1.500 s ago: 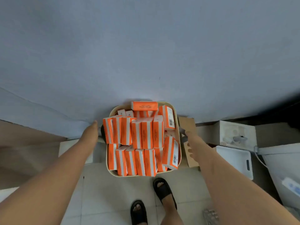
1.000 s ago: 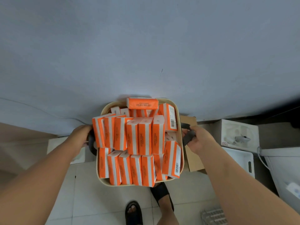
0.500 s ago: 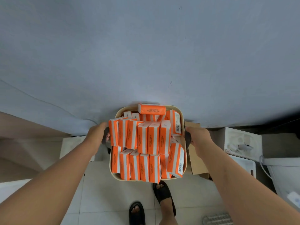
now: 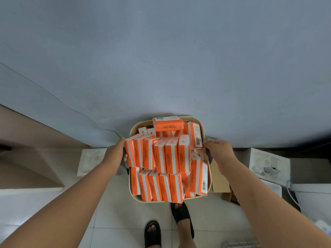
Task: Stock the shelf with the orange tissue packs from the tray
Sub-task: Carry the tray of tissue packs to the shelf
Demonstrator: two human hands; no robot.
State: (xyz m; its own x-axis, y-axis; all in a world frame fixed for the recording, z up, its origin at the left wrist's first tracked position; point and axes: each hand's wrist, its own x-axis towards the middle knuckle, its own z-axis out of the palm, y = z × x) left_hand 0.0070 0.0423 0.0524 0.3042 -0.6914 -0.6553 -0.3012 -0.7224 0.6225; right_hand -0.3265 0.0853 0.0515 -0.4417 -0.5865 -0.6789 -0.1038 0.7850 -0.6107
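A cream tray [image 4: 202, 126] is packed with several orange-and-white tissue packs [image 4: 166, 158], most standing on edge and one lying flat on top at the far side [image 4: 168, 124]. The tray hangs above the floor tiles, carried between my two hands. My left hand [image 4: 115, 154] grips its left side at a dark handle, with the fingers curled under. My right hand [image 4: 219, 153] grips the dark handle on the right side. A plain grey-blue wall [image 4: 161, 59] fills the view beyond the tray.
My feet in black sandals [image 4: 180, 214] stand on pale floor tiles under the tray. White foam boxes sit at the left [image 4: 89, 161] and right [image 4: 268, 165]. A brown cardboard box [image 4: 220, 179] lies right of the tray, and a white cable [image 4: 291, 188] runs past it.
Both hands moved in from beside the tray and took hold of its side handles. The tray has risen slightly off the floor and stays between them.
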